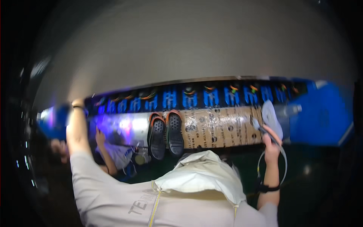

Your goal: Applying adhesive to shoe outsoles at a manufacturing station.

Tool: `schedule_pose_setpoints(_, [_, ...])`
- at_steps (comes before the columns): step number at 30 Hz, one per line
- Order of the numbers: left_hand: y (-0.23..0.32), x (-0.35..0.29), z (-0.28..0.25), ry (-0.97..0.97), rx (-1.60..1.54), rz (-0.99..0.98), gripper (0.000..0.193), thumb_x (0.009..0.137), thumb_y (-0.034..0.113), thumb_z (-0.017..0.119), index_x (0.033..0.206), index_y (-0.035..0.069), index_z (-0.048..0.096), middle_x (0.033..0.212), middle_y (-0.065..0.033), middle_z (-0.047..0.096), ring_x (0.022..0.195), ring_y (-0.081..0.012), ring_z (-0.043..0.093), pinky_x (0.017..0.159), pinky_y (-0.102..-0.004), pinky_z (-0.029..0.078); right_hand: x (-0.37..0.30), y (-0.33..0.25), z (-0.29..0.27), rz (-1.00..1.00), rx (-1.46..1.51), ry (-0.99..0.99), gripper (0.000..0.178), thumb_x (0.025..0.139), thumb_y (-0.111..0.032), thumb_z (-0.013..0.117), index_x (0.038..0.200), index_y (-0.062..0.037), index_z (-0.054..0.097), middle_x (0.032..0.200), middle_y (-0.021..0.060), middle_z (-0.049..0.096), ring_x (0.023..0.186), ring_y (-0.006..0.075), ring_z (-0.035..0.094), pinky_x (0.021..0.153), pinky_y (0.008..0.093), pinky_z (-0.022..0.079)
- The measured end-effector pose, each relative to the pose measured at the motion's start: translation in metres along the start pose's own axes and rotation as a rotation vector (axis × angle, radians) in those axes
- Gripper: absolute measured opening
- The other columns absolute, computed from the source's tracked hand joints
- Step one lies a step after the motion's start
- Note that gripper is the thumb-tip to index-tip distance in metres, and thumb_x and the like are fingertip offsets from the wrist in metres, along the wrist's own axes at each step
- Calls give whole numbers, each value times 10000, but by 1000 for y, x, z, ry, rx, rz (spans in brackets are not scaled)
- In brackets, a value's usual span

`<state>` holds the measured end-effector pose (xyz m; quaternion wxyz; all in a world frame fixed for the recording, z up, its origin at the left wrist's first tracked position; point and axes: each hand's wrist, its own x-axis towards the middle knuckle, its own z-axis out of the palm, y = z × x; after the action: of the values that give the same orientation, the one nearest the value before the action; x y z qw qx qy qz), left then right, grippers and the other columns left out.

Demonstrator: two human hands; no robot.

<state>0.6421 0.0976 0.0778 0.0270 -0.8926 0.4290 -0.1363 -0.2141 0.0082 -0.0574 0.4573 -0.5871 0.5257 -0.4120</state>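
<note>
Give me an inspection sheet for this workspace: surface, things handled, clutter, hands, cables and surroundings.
Surface: long bench with shiny brown printed cardboard; silvery and glaring toward the left.
Things handled: slim grey-tipped tool in the right hand; elongated white shoe-shaped piece beside it, contact unclear.
Clutter: pair of black clogs with orange rims, left of the cardboard; small round container farther left.
Hands: right closed around the tool; left hand stretched out, too blurred to read.
Cables: pale looped tube or cord by the right hand; whether it joins the tool is unclear.
Surroundings: row of bright blue slotted holders behind the bench; another person's hand at the left.
</note>
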Motion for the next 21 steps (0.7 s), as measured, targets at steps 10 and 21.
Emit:
schedule_pose_setpoints(10, [-139,87,59,-71,108,-181,342,1005,204,678,1263,-19,661,1133,-174,743,1031,-267,722,866,-401,594,5,-62,70,-115,-108,-2,323,977,-171,697,1229,29,721,1092,107,738,958,178,665,885,301,509])
schedule_pose_setpoints(21, [-111,85,87,11,49,-175,391,994,200,699,1297,-37,634,1161,-167,736,1051,-270,712,898,-395,579,16,-43,67,-164,-57,91,291,956,-129,728,1207,17,733,1046,119,748,981,191,695,894,310,535])
